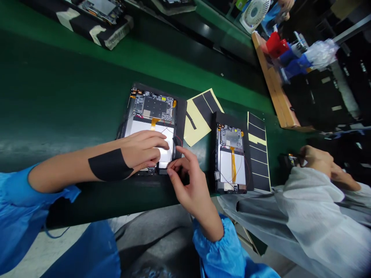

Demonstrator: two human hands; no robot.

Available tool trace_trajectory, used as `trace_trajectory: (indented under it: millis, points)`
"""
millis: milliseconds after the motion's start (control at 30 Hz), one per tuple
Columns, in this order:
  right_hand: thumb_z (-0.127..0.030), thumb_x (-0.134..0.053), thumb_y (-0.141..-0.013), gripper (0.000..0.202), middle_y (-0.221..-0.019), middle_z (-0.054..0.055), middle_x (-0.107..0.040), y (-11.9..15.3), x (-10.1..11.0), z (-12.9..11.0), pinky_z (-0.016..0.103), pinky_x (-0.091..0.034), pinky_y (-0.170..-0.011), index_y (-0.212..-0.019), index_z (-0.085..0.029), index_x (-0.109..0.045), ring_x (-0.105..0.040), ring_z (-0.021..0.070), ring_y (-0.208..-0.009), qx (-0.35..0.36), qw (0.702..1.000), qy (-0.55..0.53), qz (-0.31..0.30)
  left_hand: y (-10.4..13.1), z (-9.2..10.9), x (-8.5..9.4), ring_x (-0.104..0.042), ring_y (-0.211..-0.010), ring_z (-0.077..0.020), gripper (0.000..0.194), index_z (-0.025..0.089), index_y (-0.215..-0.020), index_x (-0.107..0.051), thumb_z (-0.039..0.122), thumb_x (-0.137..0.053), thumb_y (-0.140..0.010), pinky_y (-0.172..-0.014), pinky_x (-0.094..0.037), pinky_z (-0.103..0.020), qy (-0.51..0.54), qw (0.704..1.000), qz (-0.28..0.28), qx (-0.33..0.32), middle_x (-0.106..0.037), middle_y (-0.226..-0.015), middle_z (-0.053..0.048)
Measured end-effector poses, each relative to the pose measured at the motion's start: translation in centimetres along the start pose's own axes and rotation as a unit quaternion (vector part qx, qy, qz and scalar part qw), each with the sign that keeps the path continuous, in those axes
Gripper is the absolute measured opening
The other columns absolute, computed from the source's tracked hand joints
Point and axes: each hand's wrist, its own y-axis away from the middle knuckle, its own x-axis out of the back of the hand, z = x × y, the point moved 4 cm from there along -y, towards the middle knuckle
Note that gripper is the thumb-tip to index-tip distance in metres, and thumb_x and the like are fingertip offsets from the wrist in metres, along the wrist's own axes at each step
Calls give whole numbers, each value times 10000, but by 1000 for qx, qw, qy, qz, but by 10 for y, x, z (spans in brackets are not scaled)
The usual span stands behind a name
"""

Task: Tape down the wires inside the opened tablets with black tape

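An opened tablet (159, 108), with a green circuit board, an orange ribbon cable and white battery cells, lies in front of me on a black pad. Across its battery rests my left hand (143, 148), fingers loosely stretched, covering part of the lower half. A black adhesive piece (110, 165) is stuck to the back of my left wrist. My right hand (188, 179) is at the tablet's lower right corner, thumb and fingertips pinched together at the edge with the index finger raised. What lies between those fingertips is too small to make out. Thin red wires run along the tablet's right side.
Right of the tablet lie a yellow sheet of black stickers (199, 119), a second opened tablet (231, 154) and another sticker sheet (259, 162). A co-worker's hands (319, 160) work at far right. A wrapped block (113, 34) stands at the back left, a fan (255, 13) at the back.
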Motion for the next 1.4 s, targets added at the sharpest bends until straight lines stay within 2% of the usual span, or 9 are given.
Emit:
trace_trajectory:
  millis: [167,300,500,667,867,1000,1133,1267,1400]
  points:
    - [-143,-570,-982,532,-1002,35,-659,4,-5,-4,395,-535,-852,-1465,-286,-401,-638,222,-944,-2,998,61,23,0,1,-4,-480,-1378,-254,166,207,-869,-566,178,-474,-1005,-1131,-437,-428,-19,1000,16,-13,-663,-1248,-84]
    - [-135,-578,-961,546,-990,43,-644,8,-8,-6,431,-526,-882,-1458,-265,-394,-623,237,-945,-28,996,66,61,0,2,-4,-485,-1378,-257,160,198,-863,-577,179,-495,-1000,-1136,-443,-421,-28,999,22,-16,-669,-1236,-89]
    - [-132,-585,-938,564,-999,48,-611,7,-7,-11,456,-514,-928,-1452,-257,-390,-605,246,-978,-74,993,68,57,0,4,-4,-484,-1387,-261,211,203,-835,-586,206,-474,-1014,-1136,-442,-435,-38,999,10,4,-674,-1234,-83]
    - [-153,-587,-948,565,-1114,87,-571,7,-7,-16,489,-496,-975,-1466,-261,-389,-558,270,-1057,-38,987,131,87,-1,6,-2,-492,-1382,-247,237,204,-824,-587,200,-451,-1018,-1153,-438,-425,-36,999,17,14,-684,-1224,-72]
    - [-152,-544,-980,592,-1120,102,-562,9,-13,-16,516,-483,-963,-1517,-288,-334,-546,291,-1066,6,979,167,116,-5,12,-2,-495,-1383,-281,203,201,-836,-614,190,-477,-987,-1153,-446,-481,-88,996,12,32,-678,-1268,-84]
    - [-182,-598,-964,573,-1109,79,-550,13,-15,-6,466,-485,-956,-1484,-295,-386,-546,260,-1044,-1,981,123,152,-6,20,-1,-507,-1373,-334,164,192,-833,-596,178,-486,-953,-1155,-416,-576,-134,989,21,62,-653,-1322,-114]
    - [-234,-718,-900,604,-1142,56,-557,15,-13,9,428,-491,-976,-1438,-311,-454,-554,240,-1070,-41,985,25,164,-5,30,1,-531,-1332,-355,95,185,-858,-572,146,-502,-909,-1108,-453,-592,-144,983,44,102,-639,-1307,-135]
    - [-222,-733,-886,474,-1162,52,-572,10,-11,9,407,-509,-970,-1312,-311,-544,-569,228,-1077,-18,986,-19,166,-5,35,2,-491,-1372,-377,72,183,-912,-568,142,-509,-909,-1101,-455,-600,-145,977,69,139,-608,-1344,-150]
    - [-226,-652,-939,184,-1115,66,-565,10,-6,2,444,-534,-977,-1105,-283,-594,-593,249,-1125,20,978,-10,207,-3,35,1,-445,-1411,-408,70,172,-962,-579,165,-534,-909,-1100,-439,-629,-163,970,74,164,-559,-1414,-189]
